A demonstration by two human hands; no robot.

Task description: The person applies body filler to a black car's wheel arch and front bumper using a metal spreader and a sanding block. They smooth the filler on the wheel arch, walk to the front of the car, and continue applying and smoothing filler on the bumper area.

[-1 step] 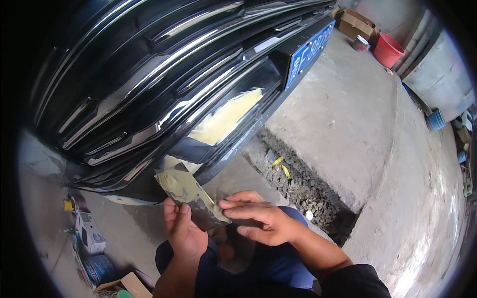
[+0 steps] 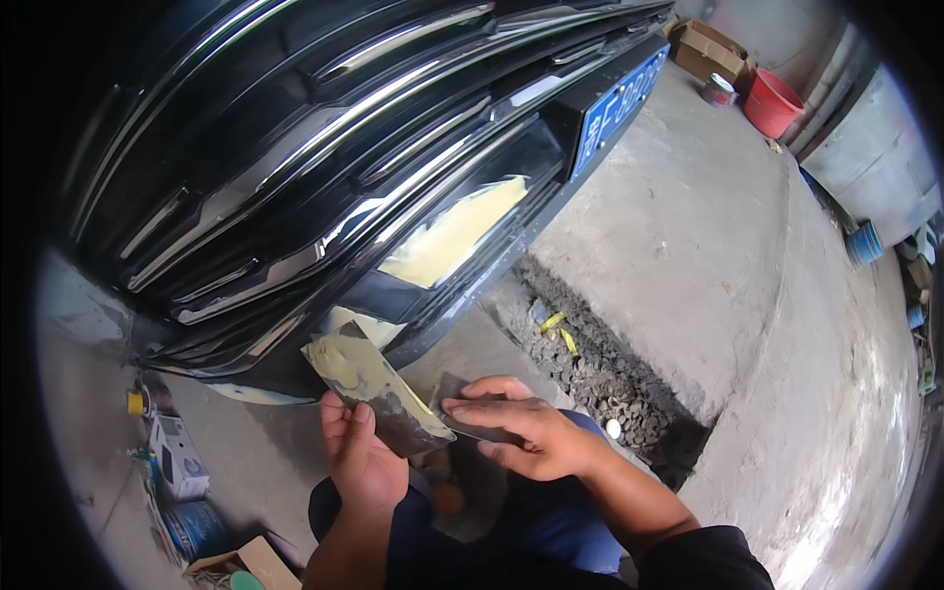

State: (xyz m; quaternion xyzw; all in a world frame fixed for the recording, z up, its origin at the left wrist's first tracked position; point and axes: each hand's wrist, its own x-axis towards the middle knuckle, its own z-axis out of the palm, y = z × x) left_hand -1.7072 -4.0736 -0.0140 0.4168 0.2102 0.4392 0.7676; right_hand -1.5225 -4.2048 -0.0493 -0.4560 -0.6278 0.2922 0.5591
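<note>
My left hand (image 2: 366,452) grips a dark flat plate (image 2: 411,429) smeared with pale yellow putty (image 2: 349,366). To its right my right hand (image 2: 521,433) has its fingers over a thin dark spreader (image 2: 462,418), held beside the plate's edge. Above both hands is the black front bumper (image 2: 413,305) of a car, with a pale putty patch (image 2: 450,231) under the chrome-trimmed grille (image 2: 265,177). More putty shows on the bumper just behind the plate.
A gravel-filled trench (image 2: 580,379) with yellow scraps crosses the concrete floor (image 2: 688,246). At the back right stand a cardboard box (image 2: 710,51), red bucket (image 2: 773,102) and cans (image 2: 863,243). At lower left lie containers (image 2: 187,531) and an open box (image 2: 251,565).
My right hand has shifted slightly right, and more of the spreader shows apart from the plate. My left hand has barely moved; the view has shifted slightly.
</note>
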